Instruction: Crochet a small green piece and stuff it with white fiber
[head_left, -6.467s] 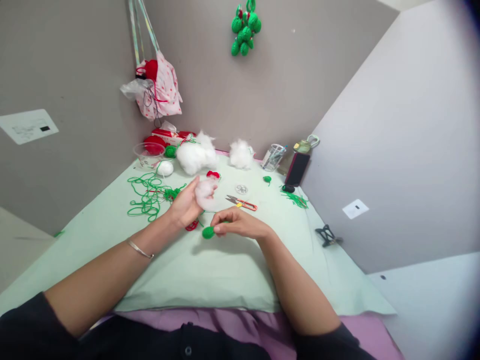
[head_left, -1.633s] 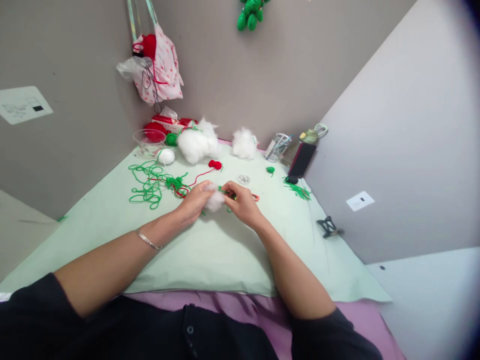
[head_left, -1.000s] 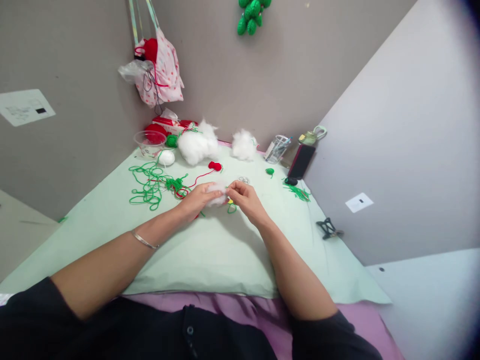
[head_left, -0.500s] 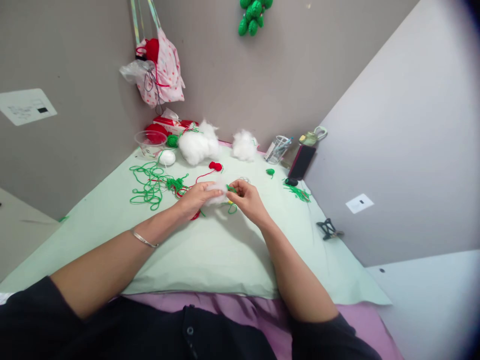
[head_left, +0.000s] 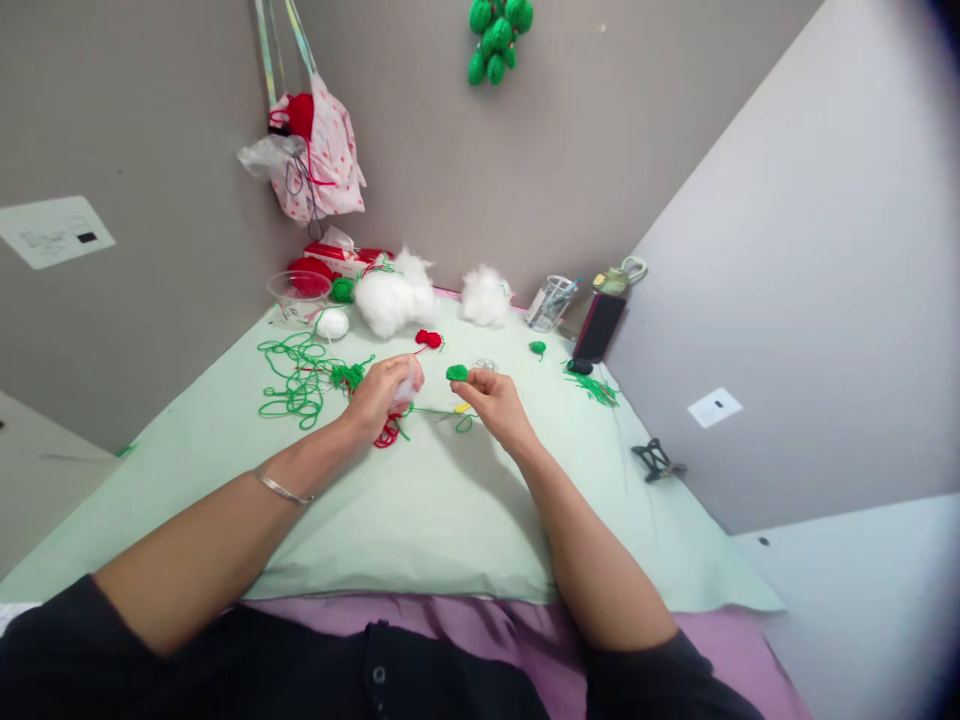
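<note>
My left hand [head_left: 381, 392] is closed around a tuft of white stuffing [head_left: 406, 388], part of it showing past the fingers. Between the thumb and fingers of my right hand [head_left: 493, 403] is a small green crocheted piece [head_left: 457, 373]. A green strand runs from near my left hand across to the right one. Below my left hand lies a loop of red yarn [head_left: 387, 433]. Something thin with a yellow handle [head_left: 463, 408] lies on the table beside my right fingers. Just beyond the hands rests a small red crocheted piece [head_left: 428, 340].
Tangled green yarn [head_left: 296, 385] spreads at left. Behind are a clear tub [head_left: 298, 292], a large heap of stuffing [head_left: 394, 298] and a smaller one [head_left: 484, 296]. On the right stand a cup of pens [head_left: 552, 303] and a phone [head_left: 600, 327], with a black claw clip [head_left: 655, 461] nearer.
My hands have moved apart. The stuffing, held between both hands before, is now bunched in my left hand, and the green piece shows clearly in my right fingers.
</note>
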